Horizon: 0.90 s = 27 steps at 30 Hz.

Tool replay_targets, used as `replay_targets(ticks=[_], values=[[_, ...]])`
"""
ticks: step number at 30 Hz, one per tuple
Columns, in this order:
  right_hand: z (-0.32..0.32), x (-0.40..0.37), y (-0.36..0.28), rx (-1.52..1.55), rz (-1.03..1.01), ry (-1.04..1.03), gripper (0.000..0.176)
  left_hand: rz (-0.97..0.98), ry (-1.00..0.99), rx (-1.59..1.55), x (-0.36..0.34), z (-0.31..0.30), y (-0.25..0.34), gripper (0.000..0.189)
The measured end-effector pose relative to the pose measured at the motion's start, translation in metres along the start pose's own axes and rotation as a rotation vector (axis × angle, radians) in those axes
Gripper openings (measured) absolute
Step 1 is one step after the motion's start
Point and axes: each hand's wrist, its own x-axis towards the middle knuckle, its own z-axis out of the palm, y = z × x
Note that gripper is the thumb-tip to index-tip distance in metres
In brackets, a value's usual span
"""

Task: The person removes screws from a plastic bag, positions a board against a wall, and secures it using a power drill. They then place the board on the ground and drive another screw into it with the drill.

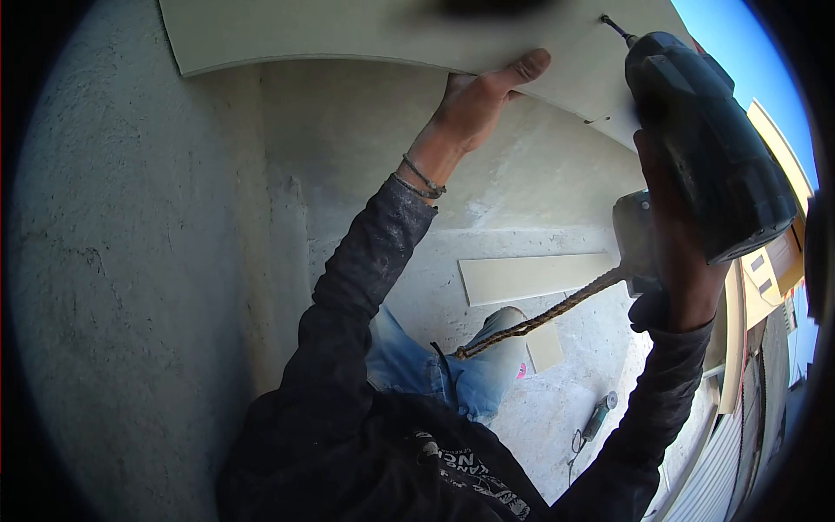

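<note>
Overhead, a large pale board (348,30) spans the top of the view. My left hand (478,100) grips its lower edge, the thumb on the near face and the fingers mostly hidden behind. In my right hand (683,252) is a dark cordless drill (713,152), held by its handle and pointed up at the board. Its slim bit (616,28) meets or nearly meets the board's face near the right edge; contact is hard to confirm. A braided cord (548,315) hangs from around the drill's base toward my lap.
A rough plastered wall (130,244) rises on the left. On the floor lie a long board offcut (531,277), a smaller piece (544,346) and an angle grinder (598,418) with its cable. Corrugated sheeting (709,470) and buildings stand beyond the right side.
</note>
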Motion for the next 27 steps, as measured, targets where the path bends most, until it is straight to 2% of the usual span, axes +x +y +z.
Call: replay_targets(ticks=[4,10,13,15,20,23,27], values=[[0.002,0.0,-0.003,0.006,0.049,-0.048,0.032,0.008,0.01,-0.025,0.0,0.0,-0.003,0.036],[0.015,-0.002,-0.003,0.191,0.124,0.107,0.032,-0.004,-0.007,-0.007,-0.001,-0.001,-0.004,0.036],[0.013,-0.004,-0.004,-0.056,-0.017,0.026,0.03,0.008,-0.037,-0.021,-0.002,0.0,-0.003,0.042],[0.016,-0.004,-0.01,0.048,-0.029,0.106,0.028,-0.004,-0.005,-0.035,-0.004,0.0,-0.005,0.04],[0.03,-0.007,-0.018,0.143,0.067,0.208,0.025,-0.023,0.022,-0.054,-0.008,-0.001,-0.008,0.036],[0.027,-0.003,-0.026,0.21,0.237,0.228,0.023,-0.028,0.044,-0.091,-0.006,0.007,-0.005,0.034],[0.028,-0.015,-0.021,0.19,0.239,0.133,0.023,-0.036,0.072,-0.113,-0.007,0.009,-0.005,0.032]])
